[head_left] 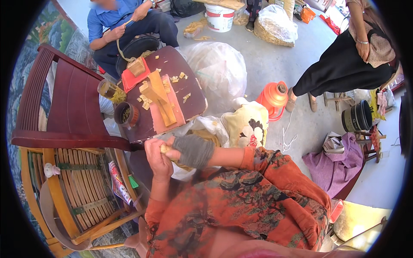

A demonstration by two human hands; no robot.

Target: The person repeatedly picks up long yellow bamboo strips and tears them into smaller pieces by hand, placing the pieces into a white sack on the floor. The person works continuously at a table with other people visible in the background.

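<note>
Close together in front of my body, my left hand [158, 160] and my right hand [191, 149] meet at a small pale yellowish piece [164, 148]. Its kind cannot be made out, as fingers cover most of it. Both hands are closed on it, and a dark grey cloth wrap covers much of the right one. Just beyond them stands a dark red table [192, 92]. On it lie a long wooden block [159, 103], a pink-orange sheet [178, 109], a smaller wooden block [136, 67] on red sheets, and several small pale chips.
A jar [111, 91] and a dark cup [127, 115] stand at the table's left edge. Left are a dark red chair [73, 94] and a slatted bamboo chair [84, 185]. An orange flask [273, 99] stands right. One person sits across, holding a pale strip; another sits far right.
</note>
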